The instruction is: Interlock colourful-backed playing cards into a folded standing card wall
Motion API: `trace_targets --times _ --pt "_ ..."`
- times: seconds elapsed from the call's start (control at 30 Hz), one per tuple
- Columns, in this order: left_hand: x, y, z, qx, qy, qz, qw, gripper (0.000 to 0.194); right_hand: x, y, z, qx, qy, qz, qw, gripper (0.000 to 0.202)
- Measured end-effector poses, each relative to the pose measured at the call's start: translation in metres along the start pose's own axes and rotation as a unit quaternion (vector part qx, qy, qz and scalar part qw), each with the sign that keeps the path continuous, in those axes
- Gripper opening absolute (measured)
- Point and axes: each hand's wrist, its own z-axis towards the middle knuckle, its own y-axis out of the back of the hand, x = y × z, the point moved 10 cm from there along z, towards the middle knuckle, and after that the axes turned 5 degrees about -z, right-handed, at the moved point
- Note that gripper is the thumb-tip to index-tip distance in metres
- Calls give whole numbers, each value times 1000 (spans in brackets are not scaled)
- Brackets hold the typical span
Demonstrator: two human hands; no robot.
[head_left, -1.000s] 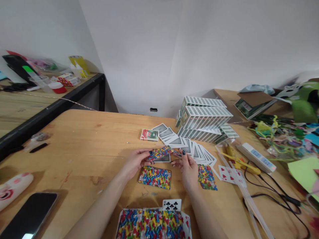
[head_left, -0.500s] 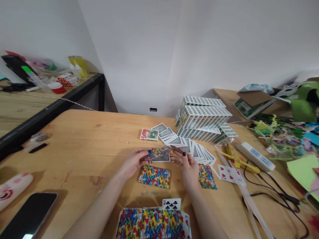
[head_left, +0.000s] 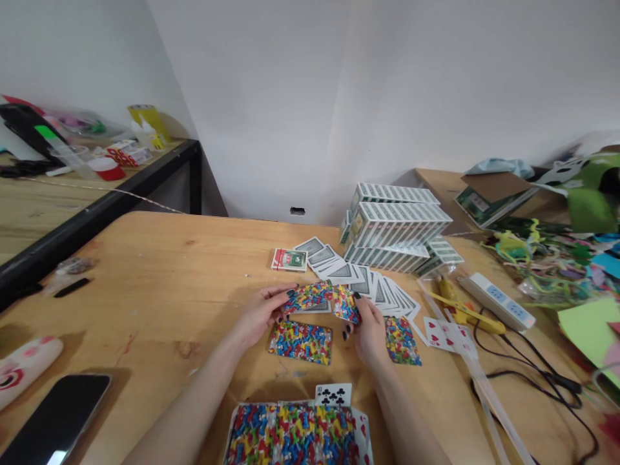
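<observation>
While both forearms reach up from the bottom edge of the frame toward its middle, the left hand [head_left: 261, 311] curls around a small packet of cards [head_left: 309, 297] with a bright multicoloured back, its thumb on top and its fingers wrapped under the near edge. The packet sits just above the table [head_left: 159, 271], tilted a little, at the centre of the frame. Right beside it, the right hand [head_left: 371, 323] pinches a single card [head_left: 345, 305] of the same pattern between thumb and fingers with dark-painted nails; this card touches or overlaps the right end of the packet, and its back faces up toward the camera. Both wrists bend slightly inward so the two hands almost meet.

Just below the hands, a pile of colourful cards [head_left: 301, 341] lies flat on the wood, and another colourful card [head_left: 402, 341] lies to the right of the right wrist. At the bottom centre a row of colourful cards [head_left: 290, 436] spreads side by side, with a ten of clubs [head_left: 334, 394] face up at its upper edge. Above the hands, a fan of green-backed cards [head_left: 368, 287] stretches toward the right, beside a sealed green deck [head_left: 289, 259]. Behind them stands a stack of green boxes [head_left: 397, 229]. A few red heart cards [head_left: 445, 334] lie at centre right, near a white power strip [head_left: 496, 301]. A dark phone [head_left: 55, 420] rests in the lower left corner.
</observation>
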Motion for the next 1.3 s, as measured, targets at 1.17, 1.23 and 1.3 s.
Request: trace_targets --times 1.17,1.23,1.3 --pt "2 -4 0 9 1 33 999 37 -8 -5 2 27 -95 108 989 34" --pt "2 -3 0 8 0 35 999 37 -9 -4 2 24 -96 107 989 34" --pt "2 -3 1 8 1 37 999 37 -8 -4 2 22 -93 102 990 33"
